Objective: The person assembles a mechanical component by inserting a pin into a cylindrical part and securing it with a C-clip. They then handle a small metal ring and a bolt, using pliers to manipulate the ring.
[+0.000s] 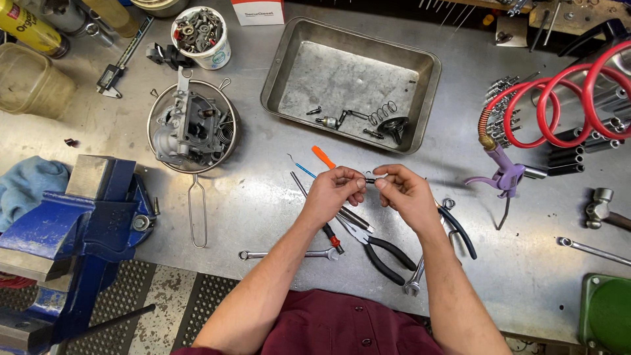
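Maroon sleeves reach up from the bottom edge, and both hands meet above the steel surface [263,197]. Left hand [335,190] and right hand [404,190] pinch 1 small dark metal part [369,179] between fingertips, its long axis lying left to right, each hand equally near. Black-handled pliers [381,246] lie just below.

A sheet-metal workbench [276,217], scuffed and stained, fills the view under even overhead light. A blue bench vise [79,223] is mounted at its near left edge. Below, at near left, lies black perforated floor matting [131,296].
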